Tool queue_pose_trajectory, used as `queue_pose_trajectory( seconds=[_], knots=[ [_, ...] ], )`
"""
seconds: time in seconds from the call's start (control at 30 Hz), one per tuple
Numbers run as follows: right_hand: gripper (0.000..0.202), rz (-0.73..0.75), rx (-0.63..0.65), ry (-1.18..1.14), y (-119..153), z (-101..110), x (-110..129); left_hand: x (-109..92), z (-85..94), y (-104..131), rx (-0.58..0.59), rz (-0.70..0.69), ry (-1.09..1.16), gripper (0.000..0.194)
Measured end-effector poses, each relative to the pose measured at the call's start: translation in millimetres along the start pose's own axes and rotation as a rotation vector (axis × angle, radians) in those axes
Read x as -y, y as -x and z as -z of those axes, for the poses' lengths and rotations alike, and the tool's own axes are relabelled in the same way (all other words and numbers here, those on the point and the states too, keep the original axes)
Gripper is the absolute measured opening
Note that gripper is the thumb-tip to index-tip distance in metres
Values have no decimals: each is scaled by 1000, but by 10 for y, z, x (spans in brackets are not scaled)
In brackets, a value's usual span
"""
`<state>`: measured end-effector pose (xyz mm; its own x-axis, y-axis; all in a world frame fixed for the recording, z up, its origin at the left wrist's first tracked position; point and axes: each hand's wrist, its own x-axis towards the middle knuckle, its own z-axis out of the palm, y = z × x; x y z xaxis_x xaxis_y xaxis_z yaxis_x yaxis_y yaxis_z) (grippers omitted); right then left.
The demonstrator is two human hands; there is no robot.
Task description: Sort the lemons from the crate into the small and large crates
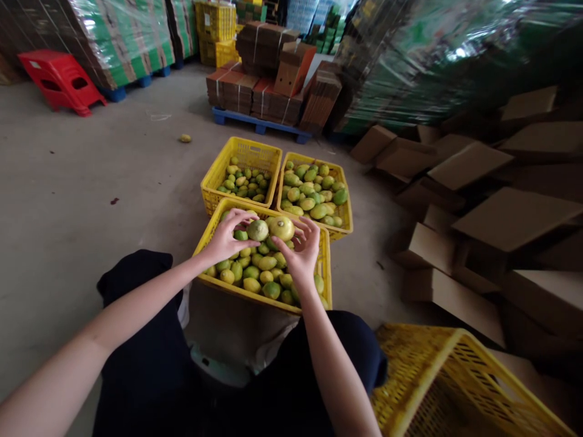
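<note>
Between the thumb and fingers of my left hand (229,235) is a greenish lemon (257,230). My right hand (301,252) grips a yellower, larger-looking lemon (282,228) close beside it. Both are held up over the near yellow crate (325,261), which is filled with green and yellow lemons (266,263). Behind it stand two more yellow crates: the back left crate (210,182) has smaller-looking fruit low inside, and the back right crate (347,215) is fuller, with mixed green and yellow lemons.
Another yellow crate (423,370) stands near my right knee. Cardboard boxes (519,218) are heaped on the right. A blue pallet (259,124) bears bundled cardboard behind the crates. A red stool (61,79) stands far left, and one loose lemon (185,138) lies on the floor.
</note>
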<state>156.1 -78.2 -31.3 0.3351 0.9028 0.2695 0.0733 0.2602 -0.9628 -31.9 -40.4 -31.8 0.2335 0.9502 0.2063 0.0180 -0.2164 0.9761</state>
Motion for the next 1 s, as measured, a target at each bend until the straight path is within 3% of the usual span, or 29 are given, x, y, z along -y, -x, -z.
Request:
queue_pose_trajectory(
  seconds=[0.1, 0.23, 0.33, 0.63, 0.83, 1.0],
  knots=[
    [52, -64, 27, -57, -19, 30, 37, -13, 2, -20, 24, 112, 184, 58],
    [36, -194, 99, -157, -21, 27, 16, -13, 20, -58, -59, 264, 417, 43],
    [34, -247, 96, -193, -16, 2, -30, 1, 49, -92, -58, 386, 523, 36],
    [45, -459, 75, -299, -58, -21, -106, -15, 87, -117, -51, 508, 582, 24],
    [47, -491, 81, -289, -51, -43, -105, 14, 67, -120, -79, 549, 557, 26],
    [49, -458, 174, -243, 1, -69, -60, 36, 17, -103, -47, 545, 504, 34]
  ],
)
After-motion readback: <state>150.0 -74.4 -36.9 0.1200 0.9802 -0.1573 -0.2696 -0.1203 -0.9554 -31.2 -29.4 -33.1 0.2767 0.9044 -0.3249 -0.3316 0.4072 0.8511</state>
